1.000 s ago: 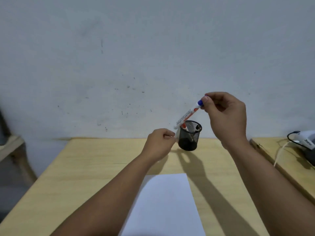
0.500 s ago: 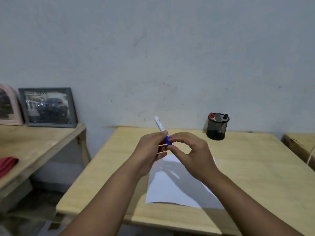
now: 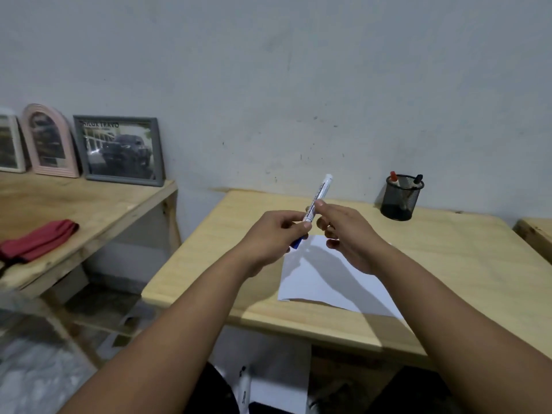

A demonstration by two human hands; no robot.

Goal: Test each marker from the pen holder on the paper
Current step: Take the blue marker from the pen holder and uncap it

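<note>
Far out to the left of both hands, on a lower wooden side table, lie a folded red cloth and, against the wall, three picture frames. None of it bears on the job.

The left hand is closed on a white-barrelled marker, thumb and fingers pinching it low down so that the blue cap end pokes out beneath the hand and the white tail slants up and away. The right hand sits just beside it, its fingertips touching the barrel above the left grip; whether it truly grips or only steadies, I cannot tell.

Directly under and a little beyond the hands lies the sheet of paper, flat on the desk. Up and to the right of the right hand, well apart, stands the black mesh pen holder with a red-capped and a black-capped marker in it.

The step looks like uncapping. To do it well, the right hand should hold the barrel firmly while the left pulls the cap straight off along the marker's axis, not bending it; keep the cap in the left hand, then bring the tip down onto bare paper for a short stroke.
</note>
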